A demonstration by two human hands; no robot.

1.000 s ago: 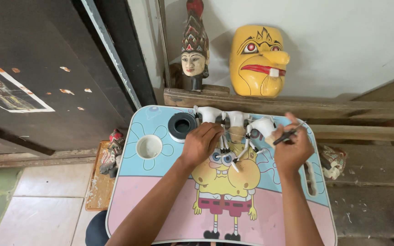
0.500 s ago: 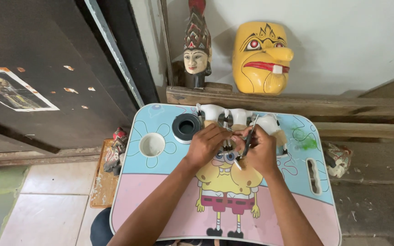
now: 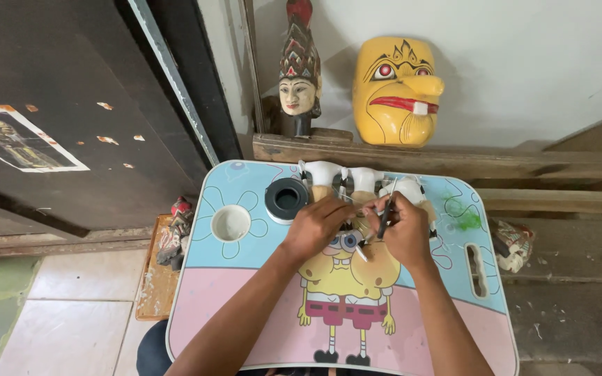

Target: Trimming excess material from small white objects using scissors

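My left hand is closed around a small carved piece at the middle of a cartoon-printed lap table; the piece itself is hidden under my fingers. My right hand grips a thin dark brush, its tip pointing down toward the piece between the two hands. Three small white-painted carved heads stand in a row at the table's far edge, just beyond my knuckles.
A black round pot and a white cup hole sit on the table's left part. Green paint smears and a slot lie at right. A yellow mask and crowned puppet head rest on a wooden ledge behind.
My right hand with the brush came in from the right side of the table to meet the left hand over the piece. The left hand stayed near the centre.
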